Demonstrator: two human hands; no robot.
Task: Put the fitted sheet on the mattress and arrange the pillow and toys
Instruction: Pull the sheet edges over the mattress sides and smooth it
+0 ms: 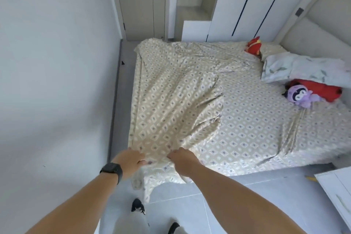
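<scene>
No brand, label or writing can be read anywhere in view. The beige fitted sheet with a small purple-and-white diamond print (190, 104) lies rumpled over the mattress, its near corner bunched and hanging off the bed's foot toward the grey tiled floor (218, 205). Both hands clutch that corner: the left hand (131, 160), with a black wristwatch (112, 170) at its 7 o'clock, curls its fingers into the fabric, and the right hand (183, 160) grips a fold just beside it. From the hands the sheet fans out toward 12 and 2 o'clock. Well apart, at about 2 o'clock, lie a pale blue leaf-patterned pillow (296, 68), a purple plush toy (298, 96) touching a red plush toy (322, 92), and what seems another red toy (253, 46) by the padded beige headboard (313, 30).
</scene>
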